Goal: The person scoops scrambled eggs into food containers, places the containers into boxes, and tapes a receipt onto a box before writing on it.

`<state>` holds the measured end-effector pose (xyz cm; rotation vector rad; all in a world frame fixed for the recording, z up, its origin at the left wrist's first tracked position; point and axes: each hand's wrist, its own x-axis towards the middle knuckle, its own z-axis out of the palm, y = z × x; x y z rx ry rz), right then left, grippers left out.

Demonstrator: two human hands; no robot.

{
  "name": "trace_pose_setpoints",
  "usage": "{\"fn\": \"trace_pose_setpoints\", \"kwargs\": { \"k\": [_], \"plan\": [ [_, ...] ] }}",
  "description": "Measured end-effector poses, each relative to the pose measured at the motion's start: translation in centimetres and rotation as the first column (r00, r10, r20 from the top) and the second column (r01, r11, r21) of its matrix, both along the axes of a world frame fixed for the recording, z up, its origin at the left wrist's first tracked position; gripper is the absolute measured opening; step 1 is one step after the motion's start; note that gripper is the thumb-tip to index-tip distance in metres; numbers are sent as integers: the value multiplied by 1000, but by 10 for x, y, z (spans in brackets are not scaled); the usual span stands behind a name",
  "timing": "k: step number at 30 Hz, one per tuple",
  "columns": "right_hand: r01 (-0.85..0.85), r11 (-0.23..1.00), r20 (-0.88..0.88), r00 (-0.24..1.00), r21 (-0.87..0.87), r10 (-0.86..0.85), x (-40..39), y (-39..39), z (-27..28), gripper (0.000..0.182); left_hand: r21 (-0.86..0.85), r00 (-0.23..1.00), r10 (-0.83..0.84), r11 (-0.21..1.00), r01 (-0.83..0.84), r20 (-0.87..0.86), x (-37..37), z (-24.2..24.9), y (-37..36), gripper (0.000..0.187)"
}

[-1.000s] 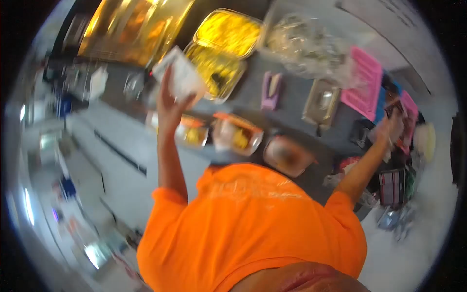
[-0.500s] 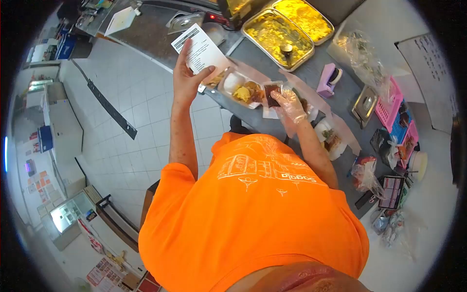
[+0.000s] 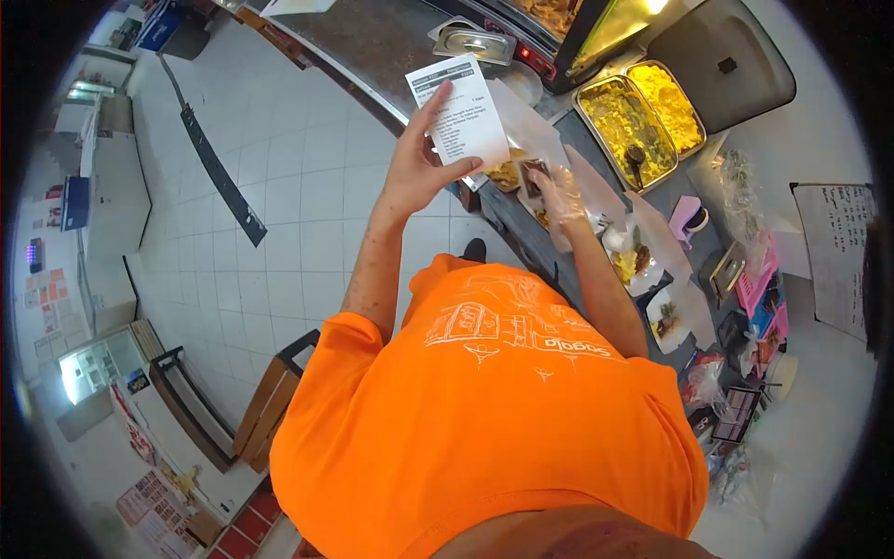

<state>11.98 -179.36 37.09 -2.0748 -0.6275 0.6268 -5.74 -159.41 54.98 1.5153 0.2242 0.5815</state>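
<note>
My left hand [image 3: 421,168] is bare and holds a printed order slip [image 3: 462,119] up between index finger and thumb. My right hand [image 3: 562,199], in a clear plastic glove, grips a small clear packet of dark brown sauce [image 3: 534,175] above the counter. Just beneath that packet, an open paper-lined portion of food [image 3: 505,177] is partly covered by the slip and the hand. Closer to my right forearm lies another portion [image 3: 631,264] with rice and yellow and brown food on paper. Further right sits a portion [image 3: 665,319] with greens.
Two steel pans of yellow food [image 3: 619,121] [image 3: 672,102] stand at the back, a dark-handled utensil [image 3: 636,160] in one. A purple tape dispenser [image 3: 684,216], a pink basket [image 3: 759,279] and plastic bags line the right side. Lidded metal pans [image 3: 473,44] lie near the heated display.
My view and body have shifted left along the counter, so the counter things appear further right. The right hand with the sauce packet is now over a different portion, nearer the slip.
</note>
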Motion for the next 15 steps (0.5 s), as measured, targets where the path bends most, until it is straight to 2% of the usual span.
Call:
{"fn": "trace_pose_setpoints", "kwargs": {
  "k": [1, 3, 5, 8, 10, 12, 14, 15],
  "plan": [
    [10, 998, 117, 993, -56, -3, 3, 23, -5, 49, -1, 1000, -16, 1000, 16, -5, -1, 0, 6, 100],
    [132, 987, 371, 924, -96, -88, -10, 45, 8, 48, 14, 999, -52, 999, 52, -12, -5, -1, 15, 101],
    [324, 946, 631, 736, -10, -245, -16, 52, 40, 47, 59, 997, -84, 995, 83, -1, -4, 3, 25, 103],
    [289, 923, 348, 863, 255, -367, -16, 30, 67, 42, 136, 994, -111, 984, 112, -13, -4, 11, 33, 105],
    [291, 881, 326, 848, 373, -418, -4, -1, 72, 36, 103, 989, -149, 984, 148, 2, 0, 17, 35, 106],
    [376, 731, 91, 855, 569, -511, 26, -39, 67, 31, 4, 983, -183, 983, 183, 13, 5, 23, 34, 105],
    [534, 689, 110, 746, 491, -657, 35, -68, 104, 29, 23, 976, -216, 976, 215, 21, 12, 23, 35, 106],
    [562, 586, -7, 725, 584, -689, 44, -86, 111, 29, 21, 973, -229, 973, 229, 20, 15, 26, 34, 106]
  ]
}}
